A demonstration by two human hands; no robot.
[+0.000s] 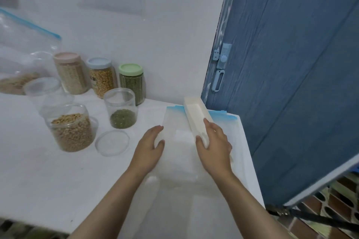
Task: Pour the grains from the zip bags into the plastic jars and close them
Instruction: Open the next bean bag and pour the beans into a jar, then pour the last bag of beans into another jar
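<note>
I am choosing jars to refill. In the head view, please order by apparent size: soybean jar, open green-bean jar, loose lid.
1. Soybean jar, clearly largest.
2. Open green-bean jar and loose lid look similar; unsure.

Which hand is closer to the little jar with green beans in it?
Left. The left hand lies on the table just right of the open green-bean jar. The right hand is farther right, holding a cream tray.
</note>
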